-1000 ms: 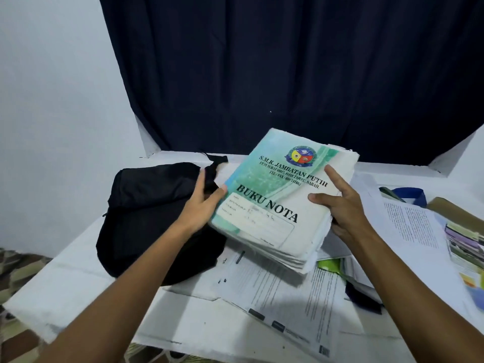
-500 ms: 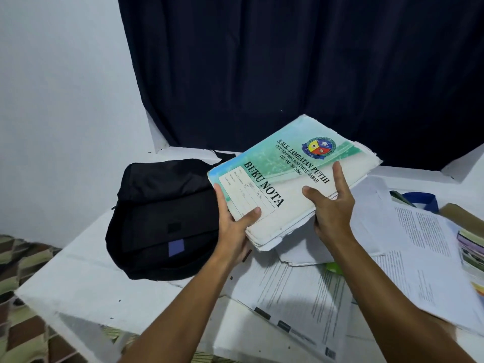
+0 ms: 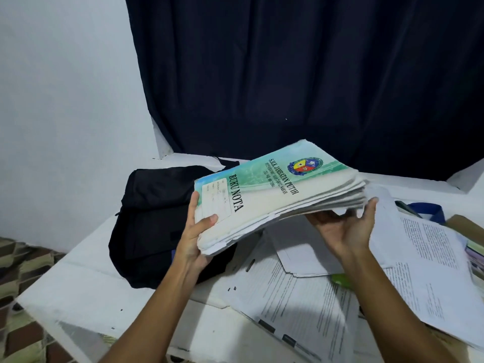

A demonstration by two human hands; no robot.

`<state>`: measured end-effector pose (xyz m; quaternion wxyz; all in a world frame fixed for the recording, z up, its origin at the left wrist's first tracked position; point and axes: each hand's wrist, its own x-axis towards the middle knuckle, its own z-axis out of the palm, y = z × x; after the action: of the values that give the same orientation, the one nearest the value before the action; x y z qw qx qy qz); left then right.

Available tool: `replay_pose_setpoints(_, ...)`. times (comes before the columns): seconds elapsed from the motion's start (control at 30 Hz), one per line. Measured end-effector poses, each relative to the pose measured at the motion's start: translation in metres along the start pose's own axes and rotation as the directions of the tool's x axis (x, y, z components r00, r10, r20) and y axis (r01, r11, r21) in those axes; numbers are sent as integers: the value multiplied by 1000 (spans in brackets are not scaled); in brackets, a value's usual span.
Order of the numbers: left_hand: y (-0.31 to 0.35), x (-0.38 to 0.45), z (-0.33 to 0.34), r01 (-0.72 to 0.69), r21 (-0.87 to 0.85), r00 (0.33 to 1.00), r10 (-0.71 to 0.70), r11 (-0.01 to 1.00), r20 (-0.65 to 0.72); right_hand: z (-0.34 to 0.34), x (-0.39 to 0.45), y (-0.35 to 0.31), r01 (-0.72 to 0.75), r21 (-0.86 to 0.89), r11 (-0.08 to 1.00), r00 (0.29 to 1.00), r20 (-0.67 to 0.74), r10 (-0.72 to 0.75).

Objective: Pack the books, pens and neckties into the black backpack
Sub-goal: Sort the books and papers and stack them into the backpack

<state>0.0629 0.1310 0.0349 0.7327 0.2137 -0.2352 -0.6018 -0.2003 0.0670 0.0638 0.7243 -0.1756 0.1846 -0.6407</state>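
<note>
A stack of notebooks (image 3: 272,189) with a green-and-white "BUKU NOTA" cover on top hangs above the table, tilted up toward the far right. My left hand (image 3: 195,239) grips its near left corner, thumb on the cover. My right hand (image 3: 345,229) supports the stack from below at its right edge, palm up. The black backpack (image 3: 149,221) lies on the table's left side, partly under the stack's left end; I cannot tell whether it is open. A blue necktie (image 3: 427,209) shows at the right behind loose papers.
Printed sheets (image 3: 301,305) cover the white table (image 3: 86,292) in front and to the right. More books (image 3: 474,255) sit at the right edge. A dark curtain (image 3: 301,74) hangs behind. The table's left edge drops to a patterned floor (image 3: 23,273).
The stack has swung further left over the backpack and turned. My right hand has shifted from the cover to under the stack's right edge. My left hand keeps its grip.
</note>
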Motion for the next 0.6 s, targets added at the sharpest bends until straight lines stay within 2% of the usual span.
replay_pose_setpoints(0.07, 6, -5, -10, 22, 18, 999, -23, 1000, 27, -4, 4, -3, -129, -76, 989, 991, -33, 127)
replay_pose_setpoints(0.17, 18, -12, -27, 51, 90, 997, -56, 995, 54, -5, 8, -5, -204, -160, 966, 979, -36, 201)
replay_pose_setpoints(0.3, 41, -17, -46, 88, 310, 994, -103, 947, 31, 1, 2, -10, -171, -357, 918, 965, 128, 229)
replay_pose_setpoints(0.43, 60, -20, -59, 148, 436, 987, -159, 888, -10, 18, -6, -14, -96, -554, 827, 895, 316, 316)
replay_pose_setpoints(0.5, 68, -24, -61, 159, 466, 985, -174, 870, -12, 22, -2, -12, -59, -713, 698, 892, 277, 358)
replay_pose_setpoints(0.6, 81, -33, -67, 178, 492, 980, -198, 852, -13, 22, 4, 4, -153, -813, 562, 887, 137, 440)
